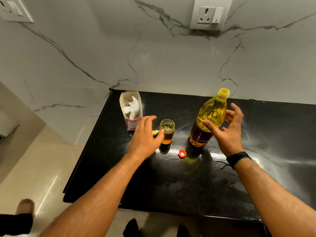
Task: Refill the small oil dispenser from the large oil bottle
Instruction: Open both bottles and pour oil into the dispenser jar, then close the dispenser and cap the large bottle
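Left hand point(144, 135) loose, fingers straight, thumb touching small oil dispenser point(167, 131), uncapped, tabletop point(171, 182) centre. Right hand point(227, 129) spread, grasping nothing, beside large oil bottle point(208, 118) at dispenser's 3 o'clock, open. Risk: hasty grab tips uncapped bottle; narrow dispenser mouth invites spill. Red cap point(182, 153) at 6 o'clock.

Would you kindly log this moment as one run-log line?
large oil bottle: upright, uncapped | right hand: open beside it | left hand: open by small jar | red cap: on counter

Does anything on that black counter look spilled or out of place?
Nothing looks spilled. The big oil bottle stands uncapped, and its red cap lies loose on the counter in front of it. The small jar is open too.
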